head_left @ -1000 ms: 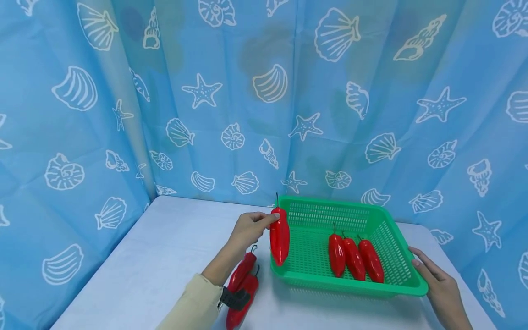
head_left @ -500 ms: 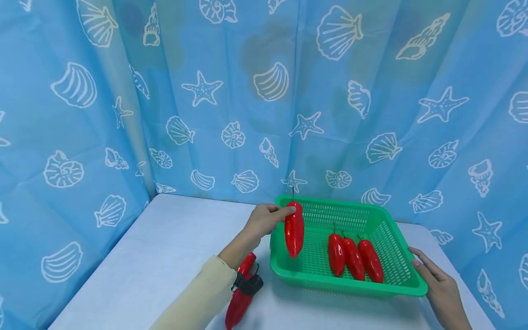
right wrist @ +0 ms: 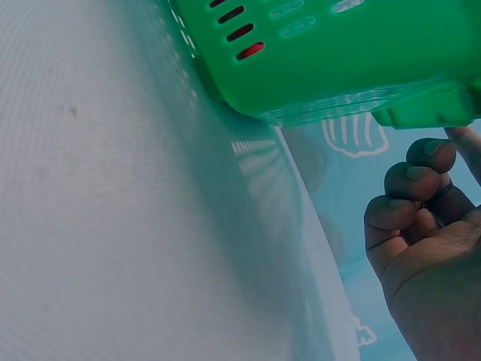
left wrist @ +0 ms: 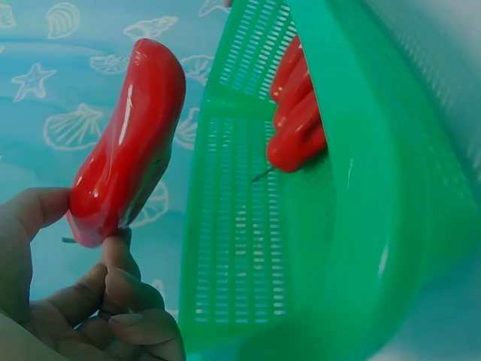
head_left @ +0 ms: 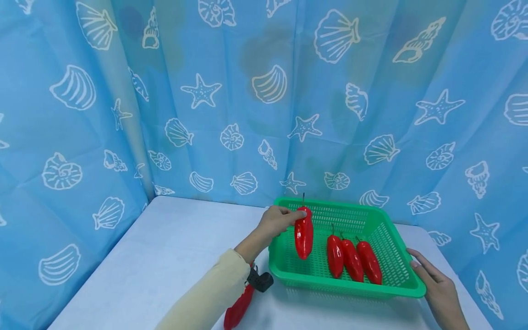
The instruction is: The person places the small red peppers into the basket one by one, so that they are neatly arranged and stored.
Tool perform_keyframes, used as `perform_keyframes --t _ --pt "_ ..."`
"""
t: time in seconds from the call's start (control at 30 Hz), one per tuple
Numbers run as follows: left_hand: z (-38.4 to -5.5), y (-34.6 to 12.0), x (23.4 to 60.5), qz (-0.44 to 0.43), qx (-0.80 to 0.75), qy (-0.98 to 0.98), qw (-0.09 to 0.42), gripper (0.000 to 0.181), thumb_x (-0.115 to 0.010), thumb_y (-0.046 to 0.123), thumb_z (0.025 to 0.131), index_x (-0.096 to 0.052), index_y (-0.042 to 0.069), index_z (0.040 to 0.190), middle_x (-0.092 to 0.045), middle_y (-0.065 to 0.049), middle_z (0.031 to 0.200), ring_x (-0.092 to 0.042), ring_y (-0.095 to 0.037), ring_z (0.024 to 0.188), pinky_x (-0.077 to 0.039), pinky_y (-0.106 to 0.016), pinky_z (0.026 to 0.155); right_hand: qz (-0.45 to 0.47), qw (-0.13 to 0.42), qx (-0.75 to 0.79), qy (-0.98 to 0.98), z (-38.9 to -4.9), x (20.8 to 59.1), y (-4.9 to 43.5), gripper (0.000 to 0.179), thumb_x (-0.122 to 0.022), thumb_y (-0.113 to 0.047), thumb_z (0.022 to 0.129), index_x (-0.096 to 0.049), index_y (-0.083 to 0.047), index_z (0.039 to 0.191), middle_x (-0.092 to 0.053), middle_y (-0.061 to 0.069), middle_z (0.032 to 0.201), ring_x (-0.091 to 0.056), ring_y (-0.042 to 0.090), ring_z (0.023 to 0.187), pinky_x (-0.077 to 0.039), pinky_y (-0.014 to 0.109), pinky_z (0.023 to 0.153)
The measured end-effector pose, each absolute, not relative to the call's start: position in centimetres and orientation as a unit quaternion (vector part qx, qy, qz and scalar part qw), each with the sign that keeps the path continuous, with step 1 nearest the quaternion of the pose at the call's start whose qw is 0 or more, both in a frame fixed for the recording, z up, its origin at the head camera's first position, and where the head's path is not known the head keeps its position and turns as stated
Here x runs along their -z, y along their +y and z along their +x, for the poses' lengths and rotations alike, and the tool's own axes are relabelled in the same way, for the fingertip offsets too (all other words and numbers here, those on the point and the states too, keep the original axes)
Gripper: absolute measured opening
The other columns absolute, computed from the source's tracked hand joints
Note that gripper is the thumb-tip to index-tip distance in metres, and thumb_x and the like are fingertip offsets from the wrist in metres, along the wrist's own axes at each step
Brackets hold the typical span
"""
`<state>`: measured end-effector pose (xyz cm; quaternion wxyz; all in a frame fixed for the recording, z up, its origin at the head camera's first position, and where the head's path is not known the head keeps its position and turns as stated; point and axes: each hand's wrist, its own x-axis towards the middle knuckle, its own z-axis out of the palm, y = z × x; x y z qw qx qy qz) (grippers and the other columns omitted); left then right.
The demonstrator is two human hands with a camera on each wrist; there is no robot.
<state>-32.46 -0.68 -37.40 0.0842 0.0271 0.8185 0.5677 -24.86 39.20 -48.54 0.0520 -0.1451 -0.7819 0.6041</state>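
Observation:
My left hand (head_left: 278, 222) pinches a glossy red chili pepper (head_left: 304, 236) near its stem end, between thumb and fingers. The pepper hangs tip down over the left part of a green plastic basket (head_left: 330, 280); in the left wrist view, the same pepper (left wrist: 135, 135) stands out beside the basket wall (left wrist: 368, 188). Three red peppers (head_left: 352, 260) lie side by side in the basket's right half. My right hand (head_left: 439, 284) holds the basket's right rim; in the right wrist view, several of its fingers (right wrist: 413, 180) are curled below the rim.
Another red pepper (head_left: 239, 309) lies on the white table (head_left: 173, 247) under my left forearm, partly hidden by the sleeve (head_left: 210, 293) and a black wrist strap (head_left: 260, 278). A blue seashell-print curtain (head_left: 231, 91) hangs behind and along both sides.
My left hand has carried the pepper rightward, from the basket's left rim to over its inside. The left forearm now covers more of the peppers on the table. My right hand stays at the rim.

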Motion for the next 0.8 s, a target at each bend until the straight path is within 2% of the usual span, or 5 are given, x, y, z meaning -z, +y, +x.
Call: perform_keyframes --t 0.17,0.4,0.57,0.8 --pt "-32.7 0.0 37.7 0.030 -0.560 0.823 0.087 0.037 -0.077 0.040 0.084 -0.070 0.007 0.099 -0.064 -0.003 0.089 -0.060 -0.026 0.084 -0.049 -0.031 0.062 -0.143 0.054 -0.610 -0.778 -24.9 48.5 39.2 0.074 -0.060 -0.055 0.094 -0.036 -0.023 0.156 -0.067 -0.025 0.091 -0.070 0.015 0.074 -0.055 0.030 0.062" --pt "-33.1 0.6 38.3 0.021 -0.548 0.831 0.095 0.030 -0.076 0.039 0.085 -0.070 0.010 0.086 -0.063 -0.003 0.083 -0.058 -0.025 0.079 -0.046 -0.030 0.059 -0.135 0.064 -0.597 -0.788 -25.0 48.5 39.1 0.072 -0.059 -0.054 0.095 -0.037 -0.021 0.156 -0.064 -0.029 0.093 -0.070 0.015 0.074 -0.055 0.030 0.062" --pt "-33.4 1.2 38.7 0.022 -0.543 0.834 0.099 0.032 -0.074 0.042 0.086 -0.069 0.010 0.081 -0.064 -0.002 0.080 -0.057 -0.022 0.076 -0.045 -0.031 0.058 -0.132 0.069 -0.593 -0.791 -25.1 48.5 39.2 0.072 -0.059 -0.054 0.095 -0.038 -0.021 0.155 -0.062 -0.032 0.095 -0.070 0.014 0.075 -0.055 0.029 0.062" --pt "-33.7 2.4 39.1 0.021 -0.519 0.848 0.108 0.042 -0.071 0.040 0.089 -0.058 0.008 0.065 -0.052 -0.001 0.059 -0.047 -0.015 0.057 -0.037 -0.028 0.050 -0.138 0.064 -0.604 -0.782 -25.0 48.9 39.3 0.074 -0.061 -0.055 0.094 -0.038 -0.019 0.155 -0.059 -0.035 0.096 -0.071 0.011 0.078 -0.055 0.029 0.063"
